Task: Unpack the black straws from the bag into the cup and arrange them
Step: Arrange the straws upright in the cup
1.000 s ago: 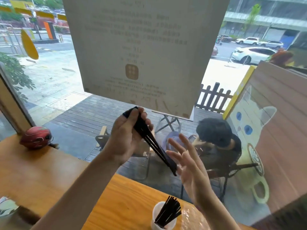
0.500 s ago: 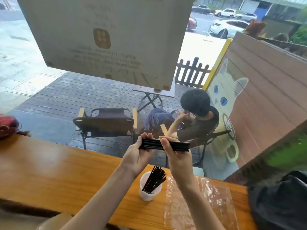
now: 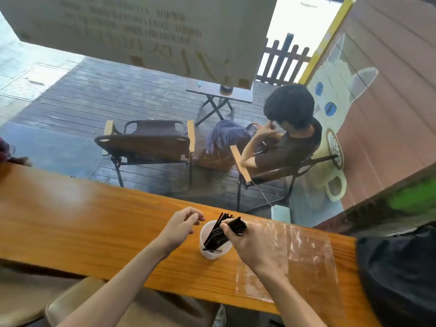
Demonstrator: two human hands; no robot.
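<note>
A white cup (image 3: 204, 247) stands on the wooden counter (image 3: 70, 220) and holds several black straws (image 3: 215, 236) leaning to the right. My right hand (image 3: 253, 246) grips a bundle of black straws at their upper ends, with the lower ends inside the cup. My left hand (image 3: 181, 226) hovers just left of the cup rim, fingers loosely curled and holding nothing. The clear plastic bag (image 3: 297, 258) lies flat on the counter to the right of the cup, partly under my right wrist.
A dark bag (image 3: 398, 272) sits at the counter's right end. A window runs along the counter's far edge; behind it are a folding chair (image 3: 146, 145) and a seated person (image 3: 290, 138). A stool cushion (image 3: 70, 300) shows below the counter.
The bundle was held level between both hands above the cup. Now my right hand alone has lowered it into the cup, and my left hand has let go.
</note>
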